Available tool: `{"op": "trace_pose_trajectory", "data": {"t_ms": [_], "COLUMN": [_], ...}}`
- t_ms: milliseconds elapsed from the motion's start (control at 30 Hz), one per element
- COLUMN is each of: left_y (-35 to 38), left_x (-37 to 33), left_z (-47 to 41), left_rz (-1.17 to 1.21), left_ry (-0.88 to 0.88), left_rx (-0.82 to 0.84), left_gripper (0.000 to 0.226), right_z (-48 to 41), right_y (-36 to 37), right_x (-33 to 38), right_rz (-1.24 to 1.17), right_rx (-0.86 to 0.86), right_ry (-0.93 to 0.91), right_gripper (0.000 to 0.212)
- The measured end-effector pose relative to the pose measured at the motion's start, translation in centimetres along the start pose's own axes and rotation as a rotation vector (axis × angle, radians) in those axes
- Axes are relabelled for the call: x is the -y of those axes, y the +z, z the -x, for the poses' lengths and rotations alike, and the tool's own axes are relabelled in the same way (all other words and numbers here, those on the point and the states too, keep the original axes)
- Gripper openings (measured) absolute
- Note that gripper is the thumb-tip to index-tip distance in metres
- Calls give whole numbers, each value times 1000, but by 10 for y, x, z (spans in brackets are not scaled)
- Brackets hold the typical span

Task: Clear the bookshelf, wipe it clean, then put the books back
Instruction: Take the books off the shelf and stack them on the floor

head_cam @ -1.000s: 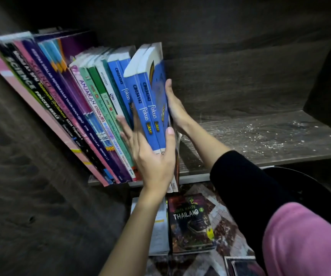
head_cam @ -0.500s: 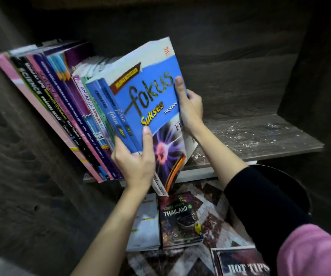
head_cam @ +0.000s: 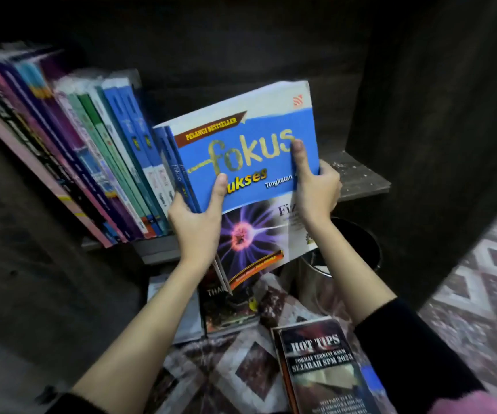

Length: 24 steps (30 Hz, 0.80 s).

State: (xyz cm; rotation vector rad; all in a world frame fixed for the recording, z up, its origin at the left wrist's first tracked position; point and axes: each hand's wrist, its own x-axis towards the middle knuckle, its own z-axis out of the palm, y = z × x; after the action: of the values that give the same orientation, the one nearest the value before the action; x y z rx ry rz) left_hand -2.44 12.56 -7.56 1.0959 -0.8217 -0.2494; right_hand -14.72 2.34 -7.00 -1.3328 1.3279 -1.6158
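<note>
Because the leaning row of books at the left of the shelf has nothing propping its right end, I judge it could slump sideways onto the bare board, and a thin one might slide off the front edge. Just beside it, my left hand has its grip closed round the spine side of the Fokus books, thumb on the top cover. They are held clear of the shelf, tilted toward me. There are several slim volumes, and their lower corners fan apart under that hand, so the inner ones could slip out downward if the squeeze loosens. My right hand pinches the opposite edge, thumb across the title; that hold is shallow and could peel off the glossy cover. A dropped book would land in the dark bin below or on the Hot Tips book lying on the floor
</note>
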Motion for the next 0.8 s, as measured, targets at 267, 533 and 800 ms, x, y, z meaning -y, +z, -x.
{"op": "trace_pose_trajectory", "data": {"t_ms": [267,533,800], "left_y": [9,5,-16], "left_x": [56,143,214], "left_z": [56,133,203], "left_rz": [-8,-17,-187], "left_ry": [-235,-567,-844], "left_rx": [211,279,277], "left_gripper": [15,8,6], "right_z": [30,69,112], "right_y": [-68,-114,-141], "right_x": [-88,-185,-261], "right_rz": [42,265,518], "right_rx": [58,33,58], "right_ry": [88,256,431], "right_gripper": [48,58,64]}}
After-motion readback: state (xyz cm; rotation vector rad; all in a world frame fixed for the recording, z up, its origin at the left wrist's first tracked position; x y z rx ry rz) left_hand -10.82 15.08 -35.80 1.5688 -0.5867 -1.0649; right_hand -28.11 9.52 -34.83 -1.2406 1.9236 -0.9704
